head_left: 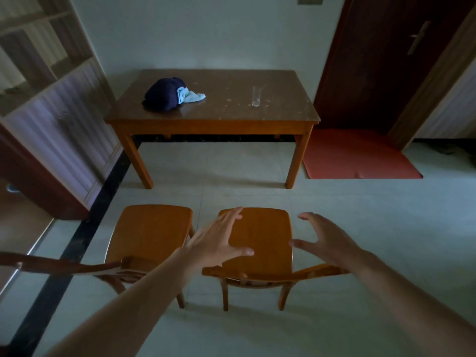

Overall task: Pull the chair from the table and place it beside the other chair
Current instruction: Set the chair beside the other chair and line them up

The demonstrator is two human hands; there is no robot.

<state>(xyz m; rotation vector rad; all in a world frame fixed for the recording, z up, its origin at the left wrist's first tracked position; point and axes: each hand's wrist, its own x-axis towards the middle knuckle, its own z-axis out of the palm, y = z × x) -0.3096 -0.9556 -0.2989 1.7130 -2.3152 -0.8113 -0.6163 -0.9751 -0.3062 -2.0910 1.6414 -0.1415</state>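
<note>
Chair [257, 235] below spread fingers [233, 215], prob. untouched

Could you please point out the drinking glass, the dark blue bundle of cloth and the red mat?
Drinking glass [256, 96]: head view, mid-wall.
Dark blue bundle of cloth [162, 95]: head view, centre of the bundle.
Red mat [355, 155]: head view, bare middle.

I am looking into a room of a home, a plain dining corner; a wooden table [213, 119] stands against a pale wall with bundled clothes [167, 94] and a drinking glass [256, 96] on it; two wooden chairs [152, 228] sit on the tiled floor [360, 228]; a red mat [358, 155] lies before a dark door [391, 60]; open shelving [38, 55] lines the left.
</note>
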